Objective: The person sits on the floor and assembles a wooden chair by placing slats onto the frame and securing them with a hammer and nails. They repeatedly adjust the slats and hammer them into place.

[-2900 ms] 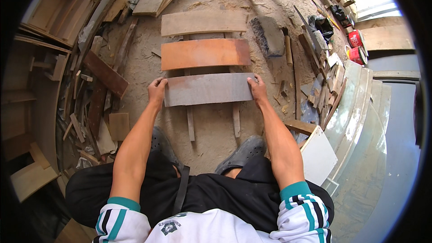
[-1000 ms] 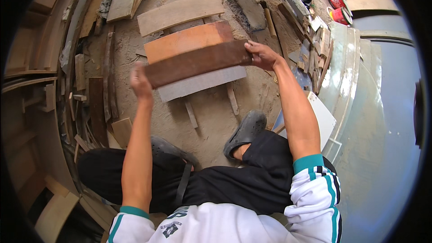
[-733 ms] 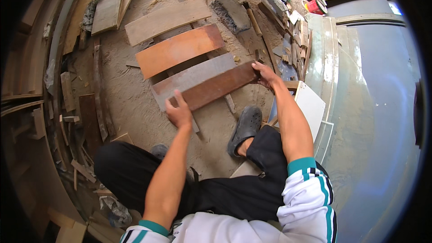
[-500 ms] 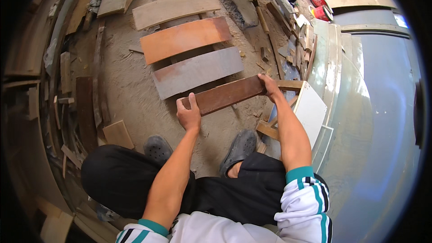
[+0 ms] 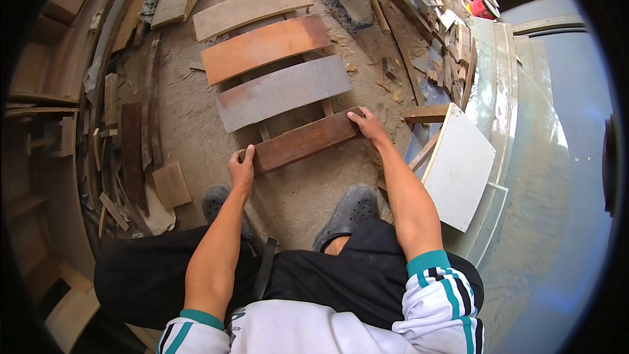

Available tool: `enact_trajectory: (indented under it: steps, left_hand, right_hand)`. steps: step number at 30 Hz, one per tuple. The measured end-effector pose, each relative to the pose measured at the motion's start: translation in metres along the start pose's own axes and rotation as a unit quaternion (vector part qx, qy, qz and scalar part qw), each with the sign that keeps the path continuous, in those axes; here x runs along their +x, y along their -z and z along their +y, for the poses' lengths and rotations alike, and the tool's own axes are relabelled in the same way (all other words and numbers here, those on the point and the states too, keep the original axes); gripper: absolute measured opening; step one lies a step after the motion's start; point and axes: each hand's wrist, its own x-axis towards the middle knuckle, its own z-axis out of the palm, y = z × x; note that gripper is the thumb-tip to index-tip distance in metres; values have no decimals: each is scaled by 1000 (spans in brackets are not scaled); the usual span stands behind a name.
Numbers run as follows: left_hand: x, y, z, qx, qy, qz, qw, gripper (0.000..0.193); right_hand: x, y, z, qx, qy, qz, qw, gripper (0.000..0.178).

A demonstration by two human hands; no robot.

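Observation:
Between my two hands is a dark reddish-brown wooden board (image 5: 306, 140), held by its ends and tilted up to the right. My left hand (image 5: 242, 169) is closed on its left end, thumb on top. At the right end my right hand (image 5: 367, 124) grips it the same way. Beyond it, a grey-white board (image 5: 285, 94), an orange board (image 5: 265, 50) and a pale wooden board (image 5: 255, 10) lie side by side with gaps, across narrow wooden strips. Whether the brown board rests on those strips, I cannot tell.
Wood scraps (image 5: 452, 59) pile up at the right, near a white panel (image 5: 460, 167) and large glass sheets (image 5: 537, 151). Red cans (image 5: 481, 6) stand at the far right. Planks and offcuts (image 5: 134, 157) line the left. A grey stone slab (image 5: 347, 3) lies beyond the boards on sandy ground.
Both hands have brought the brown board left and slightly closer to me, widening the gap to the grey-white board. The whole view has shifted a little. The other boards stay in place.

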Motion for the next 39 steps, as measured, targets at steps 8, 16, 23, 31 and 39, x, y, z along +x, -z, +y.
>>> enact_trajectory:
  steps: [8,16,23,31,39]
  left_hand:
    - [-3,18,-11,-74,15,-57,996,35]
    - [-6,20,-3,-64,6,-104,993,47]
    - [-3,16,-5,-62,16,-129,990,63]
    - [-7,17,-4,-102,64,-148,982,58]
    - [-8,13,-7,-100,60,-141,983,51]
  right_hand:
    - [6,-8,10,14,-14,-41,999,69]
    - [-5,-8,8,133,-50,-58,988,60]
    - [-8,-1,24,218,-56,-92,970,62]
    - [-30,0,3,186,-83,-64,977,64]
    - [-27,2,6,171,-78,-73,979,66]
